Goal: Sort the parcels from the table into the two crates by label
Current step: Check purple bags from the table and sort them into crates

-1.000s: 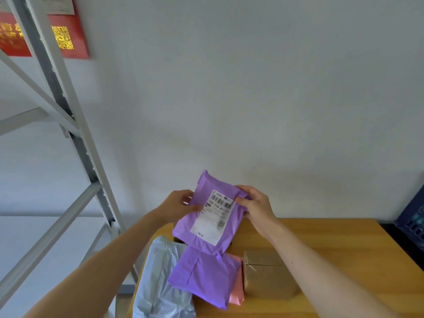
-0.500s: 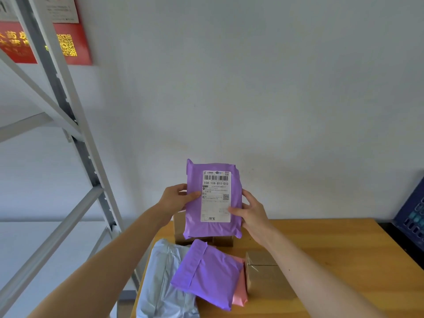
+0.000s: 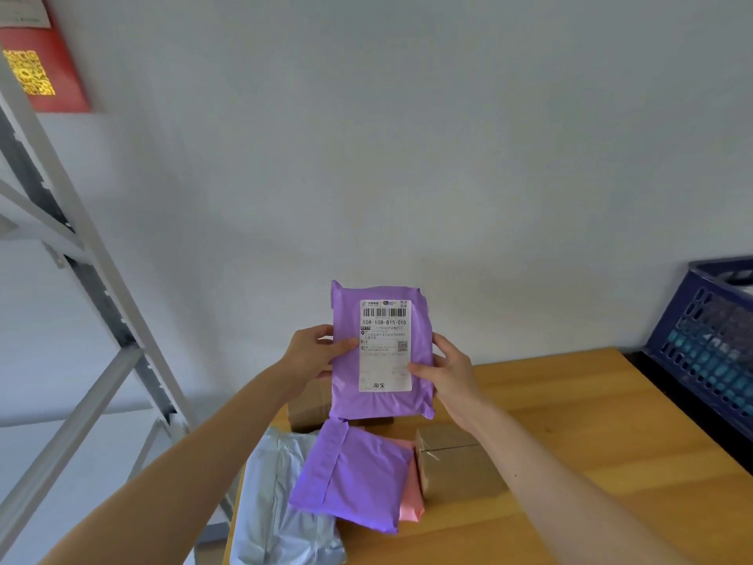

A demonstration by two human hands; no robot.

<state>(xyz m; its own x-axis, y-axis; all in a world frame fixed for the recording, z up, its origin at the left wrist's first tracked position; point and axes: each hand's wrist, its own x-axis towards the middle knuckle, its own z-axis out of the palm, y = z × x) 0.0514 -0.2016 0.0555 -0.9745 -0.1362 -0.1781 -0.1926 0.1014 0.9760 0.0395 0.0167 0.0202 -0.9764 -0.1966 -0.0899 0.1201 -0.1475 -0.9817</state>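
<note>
A purple parcel (image 3: 346, 397) with a white barcode label facing me is held upright above the wooden table (image 3: 591, 434). My left hand (image 3: 311, 352) grips its left edge and my right hand (image 3: 450, 375) grips its right edge, thumbs on the front. Below it on the table lie a second purple parcel (image 3: 354, 479), a pink parcel (image 3: 409, 483) under that, a pale blue-grey parcel (image 3: 273, 503) and two brown cardboard boxes (image 3: 460, 462) (image 3: 309, 405). A dark blue crate (image 3: 709, 332) shows at the right edge.
A grey metal shelf frame (image 3: 85, 279) stands at the left. A red poster (image 3: 45, 71) hangs on the white wall at the top left. The table's right half is bare wood up to the crate.
The held purple parcel was turned from tilted to upright with its label square to me and lifted slightly. The view shifted, bringing more of the blue crate into sight.
</note>
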